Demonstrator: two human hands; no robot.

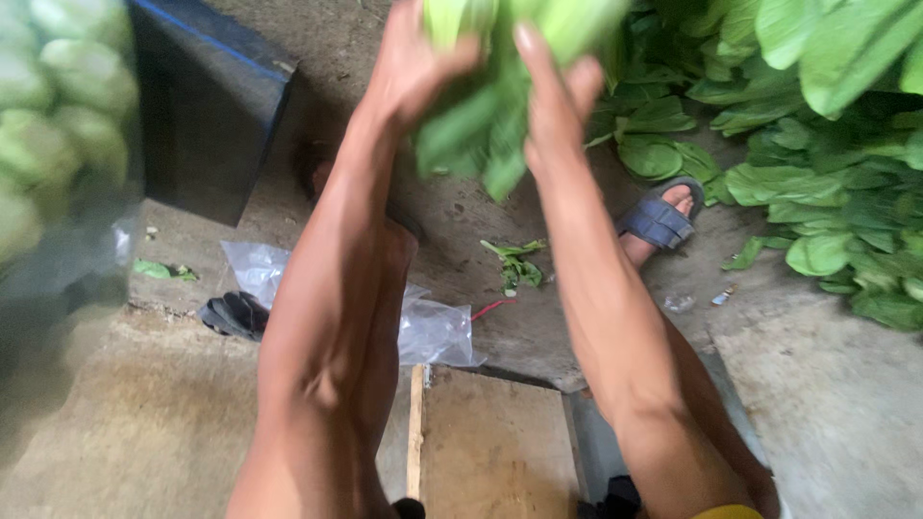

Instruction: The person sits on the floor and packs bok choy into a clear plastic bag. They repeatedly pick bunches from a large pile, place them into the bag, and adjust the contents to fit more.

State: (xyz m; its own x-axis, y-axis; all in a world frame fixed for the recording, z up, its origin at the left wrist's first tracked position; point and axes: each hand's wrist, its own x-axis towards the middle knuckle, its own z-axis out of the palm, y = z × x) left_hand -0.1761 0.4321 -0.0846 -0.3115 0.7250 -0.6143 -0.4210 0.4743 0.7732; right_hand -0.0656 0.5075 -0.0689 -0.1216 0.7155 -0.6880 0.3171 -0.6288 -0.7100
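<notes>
Here both hands work one leafy green vegetable head, held up over the dirty concrete floor. The left hand curls around its side, fingers closed on the leaves; the right hand presses flat against the other side, fingers together. A firm grip near the base would likely keep loose outer leaves from tearing. A heap of broad green leaves lies just right.

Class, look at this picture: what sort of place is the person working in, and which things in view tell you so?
Probably a rough vegetable sorting or packing spot. A heap of loose green leaves lies on the bare concrete floor, and a clear bag of pale green heads stands by.
</notes>
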